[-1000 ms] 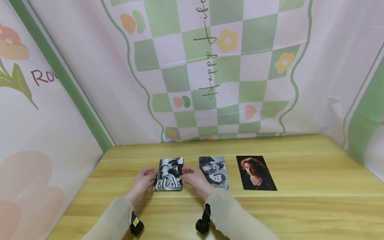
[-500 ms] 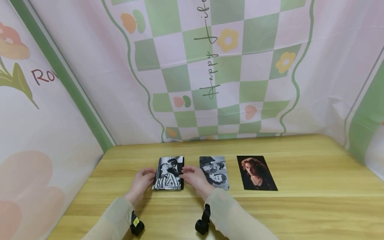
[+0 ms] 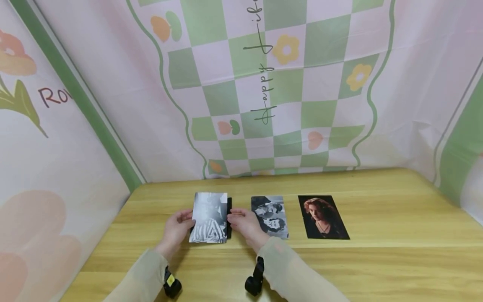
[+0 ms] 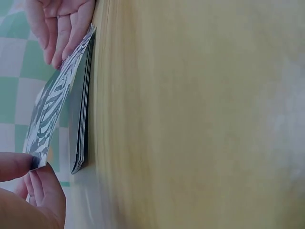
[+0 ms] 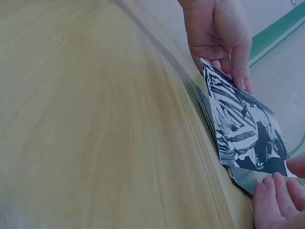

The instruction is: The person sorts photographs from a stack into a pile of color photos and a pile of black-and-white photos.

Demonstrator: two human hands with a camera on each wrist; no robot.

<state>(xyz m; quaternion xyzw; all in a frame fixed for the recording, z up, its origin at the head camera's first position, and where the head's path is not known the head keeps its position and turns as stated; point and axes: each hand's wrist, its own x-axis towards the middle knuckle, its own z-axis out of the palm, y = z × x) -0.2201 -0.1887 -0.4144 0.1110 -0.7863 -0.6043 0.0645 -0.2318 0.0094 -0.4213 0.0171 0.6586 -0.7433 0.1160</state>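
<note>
A black-and-white photo card of a figure in stripes and a darker figure is raised at its left side, tilted over a stack of dark-edged cards. My left hand pinches its left edge, the thumb on the picture side and the fingers behind. At the opposite edge is my right hand, its fingers fairly straight beside the stack. The right thumb lies at the card's corner. Glare washes out the card's upper part in the head view.
To the right on the wooden table lie a black-and-white photo card turned sideways and a colour photo card of a long-haired person. A checkered cloth hangs behind the table. Each wrist carries a black camera.
The striped-figure card first slid slightly left, exposing a black card edge beneath, then its left side rose off the stack in my left hand. My right hand has barely moved.
</note>
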